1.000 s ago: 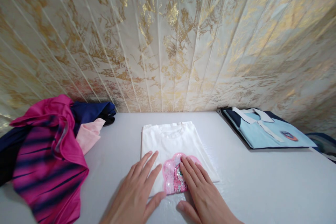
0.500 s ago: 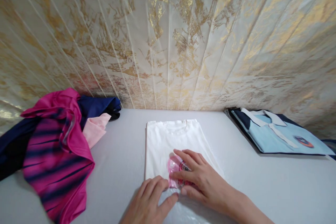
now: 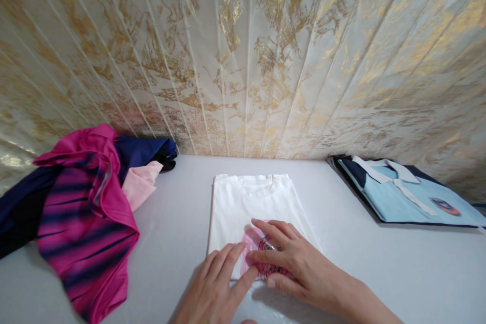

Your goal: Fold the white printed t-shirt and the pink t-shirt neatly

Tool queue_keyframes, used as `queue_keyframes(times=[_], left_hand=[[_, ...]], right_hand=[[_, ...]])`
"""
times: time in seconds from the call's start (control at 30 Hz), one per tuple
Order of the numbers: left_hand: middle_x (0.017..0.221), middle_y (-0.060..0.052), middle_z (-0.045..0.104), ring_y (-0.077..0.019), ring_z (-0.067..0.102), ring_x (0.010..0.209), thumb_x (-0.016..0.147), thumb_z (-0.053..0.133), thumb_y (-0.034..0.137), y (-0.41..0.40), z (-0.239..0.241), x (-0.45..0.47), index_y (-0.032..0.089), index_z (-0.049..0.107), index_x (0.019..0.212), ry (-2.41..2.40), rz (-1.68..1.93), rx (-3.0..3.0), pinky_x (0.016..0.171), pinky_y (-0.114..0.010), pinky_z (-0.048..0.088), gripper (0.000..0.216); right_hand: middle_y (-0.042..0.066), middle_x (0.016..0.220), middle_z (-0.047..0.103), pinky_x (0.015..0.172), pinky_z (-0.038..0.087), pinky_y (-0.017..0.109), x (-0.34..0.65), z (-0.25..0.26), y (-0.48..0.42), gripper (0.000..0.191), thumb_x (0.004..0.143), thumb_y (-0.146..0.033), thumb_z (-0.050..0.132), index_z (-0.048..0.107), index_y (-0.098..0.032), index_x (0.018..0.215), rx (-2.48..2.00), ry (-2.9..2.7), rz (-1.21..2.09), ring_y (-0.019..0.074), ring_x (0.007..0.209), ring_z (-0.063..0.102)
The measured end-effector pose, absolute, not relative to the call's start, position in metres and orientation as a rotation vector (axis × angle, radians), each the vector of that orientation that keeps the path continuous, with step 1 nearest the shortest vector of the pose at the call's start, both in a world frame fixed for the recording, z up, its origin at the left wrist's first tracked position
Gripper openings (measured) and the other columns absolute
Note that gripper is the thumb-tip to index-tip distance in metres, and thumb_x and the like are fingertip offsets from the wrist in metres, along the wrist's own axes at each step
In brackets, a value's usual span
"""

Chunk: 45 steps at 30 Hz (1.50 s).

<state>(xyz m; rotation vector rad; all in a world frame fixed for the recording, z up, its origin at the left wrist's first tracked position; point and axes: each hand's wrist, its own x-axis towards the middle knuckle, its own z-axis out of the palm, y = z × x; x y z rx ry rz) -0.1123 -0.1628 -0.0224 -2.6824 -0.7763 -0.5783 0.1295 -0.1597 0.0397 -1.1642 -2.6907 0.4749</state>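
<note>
A white T-shirt (image 3: 243, 207), folded into a flat rectangle, lies in the middle of the table with its neckline at the far end. A pink print with dark and red details shows on its near part, partly covered by my fingers. My left hand (image 3: 220, 278) rests on the near left corner with fingers stretched out. Spread over the print, my right hand (image 3: 292, 258) lies on the near right part of the shirt. Neither hand grips anything.
On the left is a loose heap of clothes: a pink and navy striped shirt (image 3: 83, 223), a light pink cloth (image 3: 142, 185) and dark blue garments (image 3: 144, 152). Folded polo shirts, a light blue one (image 3: 410, 197) on top, lie at right. A gold-patterned curtain (image 3: 243, 61) hangs behind the white table (image 3: 182, 202).
My left hand has shifted slightly forward onto the shirt's near edge, its fingers a little more stretched. My right hand has moved slightly right. The view has shifted a little.
</note>
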Motion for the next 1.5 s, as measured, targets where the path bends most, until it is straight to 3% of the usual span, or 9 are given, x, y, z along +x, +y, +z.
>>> queue_keyframes(times=[0.13, 0.3, 0.47, 0.7, 0.87, 1.07, 1.33, 1.5], left_hand=[[0.132, -0.012, 0.05, -0.0287, 0.047, 0.116, 0.088, 0.045, 0.068, -0.164, -0.018, -0.113, 0.027, 0.056, 0.126, -0.825, -0.545, -2.709, 0.089, -0.036, 0.044, 0.057], [0.131, -0.012, 0.05, -0.0287, 0.046, 0.117, 0.088, 0.044, 0.068, -0.164, -0.021, -0.113, 0.027, 0.054, 0.129, -0.824, -0.557, -2.711, 0.089, -0.036, 0.043, 0.059], [0.133, -0.012, 0.05, -0.0292, 0.044, 0.118, 0.088, 0.046, 0.067, -0.165, -0.021, -0.115, 0.025, 0.052, 0.132, -0.849, -0.515, -2.736, 0.091, -0.036, 0.043, 0.061], [0.129, -0.011, 0.053, -0.029, 0.046, 0.117, 0.088, 0.047, 0.067, -0.165, -0.019, -0.116, 0.027, 0.053, 0.13, -0.876, -0.522, -2.787, 0.092, -0.037, 0.042, 0.058], [0.132, -0.012, 0.053, -0.0289, 0.046, 0.118, 0.088, 0.044, 0.069, -0.164, -0.021, -0.115, 0.022, 0.049, 0.134, -0.892, -0.506, -2.759, 0.092, -0.037, 0.041, 0.066], [0.135, -0.01, 0.053, -0.0278, 0.046, 0.119, 0.088, 0.044, 0.069, -0.163, -0.021, -0.116, 0.021, 0.053, 0.13, -0.839, -0.477, -2.745, 0.093, -0.037, 0.039, 0.065], [0.131, -0.011, 0.055, -0.0283, 0.047, 0.118, 0.088, 0.046, 0.068, -0.162, -0.017, -0.117, 0.025, 0.055, 0.128, -0.798, -0.47, -2.77, 0.091, -0.038, 0.04, 0.059], [0.133, -0.012, 0.054, -0.0293, 0.046, 0.119, 0.087, 0.049, 0.067, -0.161, -0.017, -0.118, 0.024, 0.056, 0.126, -0.821, -0.478, -2.801, 0.091, -0.038, 0.041, 0.059]], right_hand=[[0.0, 0.154, 0.032, 0.108, 0.035, 0.044, 0.129, 0.032, -0.153, 0.04, 0.094, -0.055, 0.044, 0.058, -0.038, 0.128, -1.121, -2.72, 0.421, 0.028, 0.135, 0.034], [0.008, 0.156, 0.026, 0.107, 0.032, 0.055, 0.134, 0.02, -0.142, 0.052, 0.093, -0.06, 0.04, 0.051, -0.034, 0.135, -1.243, -2.678, 0.39, 0.0351, 0.141, 0.022], [0.005, 0.159, 0.018, 0.109, 0.029, 0.055, 0.133, 0.024, -0.147, 0.055, 0.091, -0.063, 0.042, 0.047, -0.035, 0.139, -1.159, -2.715, 0.443, 0.0359, 0.143, 0.016], [0.007, 0.157, 0.023, 0.107, 0.03, 0.059, 0.133, 0.013, -0.141, 0.054, 0.094, -0.059, 0.04, 0.045, -0.033, 0.141, -1.265, -2.66, 0.301, 0.0373, 0.143, 0.017], [0.003, 0.159, 0.016, 0.11, 0.028, 0.056, 0.134, 0.019, -0.147, 0.052, 0.095, -0.057, 0.04, 0.042, -0.035, 0.142, -1.187, -2.726, 0.443, 0.0347, 0.144, 0.012], [0.004, 0.158, 0.02, 0.109, 0.027, 0.059, 0.142, 0.021, -0.147, 0.052, 0.094, -0.058, 0.042, 0.043, -0.036, 0.142, -1.307, -2.654, 0.404, 0.0361, 0.144, 0.012], [0.0, 0.158, 0.02, 0.112, 0.025, 0.052, 0.138, 0.026, -0.151, 0.043, 0.094, -0.056, 0.043, 0.058, -0.036, 0.129, -1.118, -2.702, 0.551, 0.0319, 0.144, 0.013], [0.002, 0.157, 0.022, 0.11, 0.026, 0.057, 0.143, 0.018, -0.144, 0.05, 0.093, -0.058, 0.042, 0.049, -0.037, 0.138, -1.297, -2.639, 0.444, 0.0353, 0.144, 0.014]])
